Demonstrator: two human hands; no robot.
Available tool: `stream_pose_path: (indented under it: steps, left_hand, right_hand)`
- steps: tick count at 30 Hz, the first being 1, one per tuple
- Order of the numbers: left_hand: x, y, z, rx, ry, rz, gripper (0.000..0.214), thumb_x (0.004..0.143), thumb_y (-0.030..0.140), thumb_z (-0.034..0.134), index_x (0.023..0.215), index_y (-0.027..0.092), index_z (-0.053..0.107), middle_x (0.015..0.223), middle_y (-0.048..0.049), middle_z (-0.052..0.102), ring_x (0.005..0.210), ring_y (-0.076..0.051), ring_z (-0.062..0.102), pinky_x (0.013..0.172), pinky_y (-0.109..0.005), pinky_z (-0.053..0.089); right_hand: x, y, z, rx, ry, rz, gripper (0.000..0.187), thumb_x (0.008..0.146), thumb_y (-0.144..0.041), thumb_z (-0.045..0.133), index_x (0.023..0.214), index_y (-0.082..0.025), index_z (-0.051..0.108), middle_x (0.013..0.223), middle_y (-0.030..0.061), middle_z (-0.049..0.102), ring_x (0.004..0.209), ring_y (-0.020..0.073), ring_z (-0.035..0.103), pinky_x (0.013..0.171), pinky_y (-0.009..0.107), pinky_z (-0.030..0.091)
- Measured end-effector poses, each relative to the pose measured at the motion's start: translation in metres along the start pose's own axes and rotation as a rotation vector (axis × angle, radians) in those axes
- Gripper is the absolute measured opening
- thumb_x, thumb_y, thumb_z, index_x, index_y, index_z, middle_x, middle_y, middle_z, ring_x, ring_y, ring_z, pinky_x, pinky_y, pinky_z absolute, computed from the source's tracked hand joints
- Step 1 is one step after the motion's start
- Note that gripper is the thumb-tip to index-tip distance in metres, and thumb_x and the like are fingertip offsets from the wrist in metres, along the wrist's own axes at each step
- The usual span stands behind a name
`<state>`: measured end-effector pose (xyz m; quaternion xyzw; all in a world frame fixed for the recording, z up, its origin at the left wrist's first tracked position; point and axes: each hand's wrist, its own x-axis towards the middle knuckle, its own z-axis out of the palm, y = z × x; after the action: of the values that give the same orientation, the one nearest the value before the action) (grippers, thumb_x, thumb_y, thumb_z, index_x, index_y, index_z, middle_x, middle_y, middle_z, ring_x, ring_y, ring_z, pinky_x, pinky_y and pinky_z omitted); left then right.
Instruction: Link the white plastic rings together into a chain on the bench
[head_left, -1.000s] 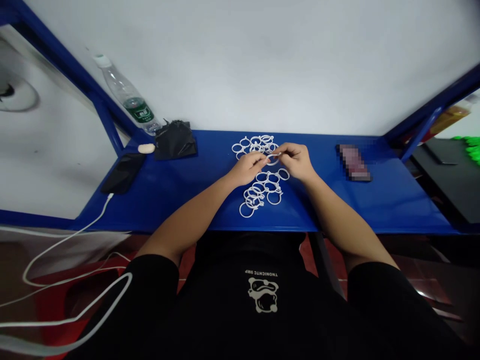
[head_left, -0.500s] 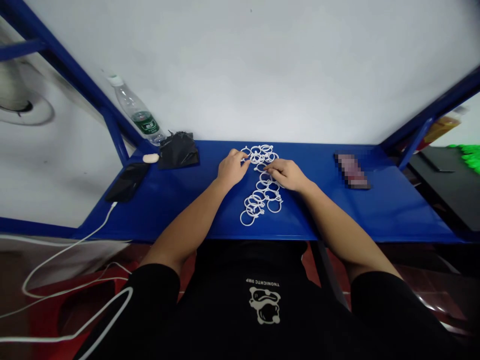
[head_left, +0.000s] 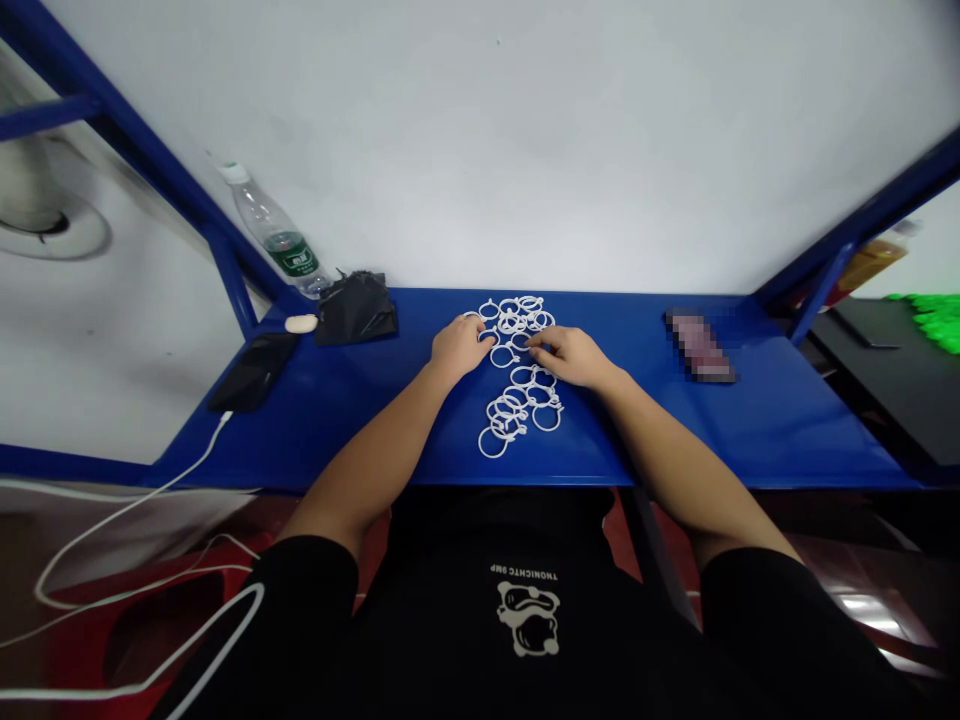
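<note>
Several thin white plastic rings with small eyelet tabs (head_left: 547,417) lie in a loose, overlapping band on the blue tabletop (head_left: 360,420). At the left side of the band's far part is my left hand (head_left: 457,347), fingers curled, with a white ring (head_left: 489,332) between thumb and forefinger. Across from it, my right hand (head_left: 568,355) has thumb and forefinger drawn together at the edge of another white ring (head_left: 520,341). A separate ring (head_left: 503,356) lies flat between the hands. My fingers partly hide the rings they touch.
Left on the table are a black phone (head_left: 253,372) on a white cable, a small pale oval object (head_left: 301,323), a crumpled black bag (head_left: 356,308) and a clear bottle (head_left: 277,235) leaning against the wall. A pixelated phone-like object (head_left: 701,347) lies right. Blue frame bars (head_left: 232,275) flank the table.
Both hands have shifted slightly towards me. A ring now lies between them, left of the middle of the band, and a gap has opened in the band near my right hand.
</note>
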<state>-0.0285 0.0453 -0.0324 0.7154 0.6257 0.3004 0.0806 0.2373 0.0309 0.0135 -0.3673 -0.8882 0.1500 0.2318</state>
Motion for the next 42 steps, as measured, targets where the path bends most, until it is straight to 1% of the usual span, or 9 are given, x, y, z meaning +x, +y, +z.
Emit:
stream_pose_path:
  steps: [3,10,14,19,25,30,33,37,42]
  left_hand:
    - [0.000,0.001,0.000,-0.023,-0.019,0.085,0.004,0.088,0.026,0.076,0.092,0.027,0.076,0.091,-0.0053,0.077,0.084,-0.025,0.070,0.076,-0.036,0.058]
    - [-0.013,0.035,-0.012,-0.112,-0.013,0.217,0.018,0.091,0.016,0.067,0.099,0.024,0.080,0.099,-0.0048,0.077,0.087,-0.020,0.071,0.082,-0.034,0.058]
    - [-0.021,0.049,-0.017,-0.194,0.016,0.303,0.011,0.093,0.017,0.067,0.094,0.022,0.076,0.099,-0.0044,0.075,0.079,-0.016,0.067,0.076,-0.031,0.056]
    - [-0.024,0.054,-0.018,-0.214,0.081,0.280,0.005,0.094,0.017,0.068,0.091,0.021,0.071,0.098,-0.0031,0.073,0.073,-0.014,0.063,0.075,-0.030,0.054]
    - [-0.024,0.055,-0.020,-0.206,0.097,0.243,0.006,0.095,0.020,0.071,0.090,0.022,0.067,0.103,-0.0033,0.070,0.069,-0.012,0.060,0.073,-0.030,0.053]
    - [-0.026,0.052,-0.018,-0.258,0.051,0.329,0.010,0.094,0.019,0.072,0.086,0.020,0.065,0.111,-0.0038,0.071,0.070,-0.011,0.060,0.074,-0.030,0.055]
    - [-0.024,0.049,-0.015,-0.303,0.023,0.398,0.011,0.103,0.023,0.064,0.096,0.020,0.072,0.114,-0.0054,0.072,0.086,-0.015,0.069,0.083,-0.031,0.059]
    - [-0.020,0.044,-0.011,-0.262,-0.047,0.395,0.028,0.110,0.024,0.053,0.123,0.022,0.077,0.130,-0.0088,0.073,0.119,-0.022,0.072,0.105,-0.038,0.059]
    - [-0.018,0.043,-0.010,-0.171,-0.225,0.409,0.044,0.108,0.017,0.051,0.147,0.029,0.069,0.145,-0.0063,0.072,0.130,-0.024,0.070,0.114,-0.043,0.057]
  right_hand:
    - [0.000,0.000,0.000,0.013,0.001,0.000,0.032,0.098,-0.032,0.057,0.115,-0.021,0.082,0.105,0.0080,0.082,0.091,0.0226,0.073,0.083,0.037,0.053]
    - [0.001,-0.002,0.002,0.051,-0.008,0.023,0.038,0.101,-0.042,0.059,0.123,-0.019,0.078,0.103,0.0078,0.082,0.079,0.0192,0.068,0.075,0.033,0.048]
    - [0.001,-0.004,0.001,0.064,-0.016,-0.035,0.031,0.098,-0.036,0.059,0.114,-0.020,0.079,0.100,0.0080,0.081,0.084,0.0211,0.069,0.077,0.033,0.048]
    - [0.000,-0.011,-0.001,0.105,-0.012,-0.075,0.029,0.101,-0.044,0.059,0.099,-0.020,0.076,0.091,0.0065,0.078,0.079,0.0201,0.067,0.074,0.032,0.047]
    - [-0.001,-0.016,-0.005,0.155,0.042,-0.068,0.038,0.108,-0.049,0.047,0.109,-0.021,0.074,0.096,0.0073,0.079,0.084,0.0211,0.070,0.078,0.033,0.050]
    - [-0.002,-0.016,-0.006,0.144,0.077,-0.037,0.040,0.109,-0.047,0.045,0.102,-0.021,0.074,0.092,0.0073,0.079,0.082,0.0211,0.070,0.076,0.032,0.050]
    - [-0.002,-0.012,-0.006,0.136,0.115,-0.005,0.035,0.107,-0.040,0.047,0.099,-0.020,0.074,0.088,0.0068,0.078,0.079,0.0209,0.070,0.075,0.032,0.050]
    - [-0.002,-0.007,-0.006,0.100,0.176,0.054,0.028,0.098,-0.031,0.053,0.101,-0.018,0.078,0.084,0.0048,0.079,0.073,0.0199,0.068,0.071,0.031,0.048]
    - [-0.002,-0.005,-0.003,0.074,0.230,0.061,0.033,0.095,-0.027,0.055,0.109,-0.018,0.083,0.085,0.0049,0.081,0.072,0.0193,0.069,0.072,0.031,0.051]
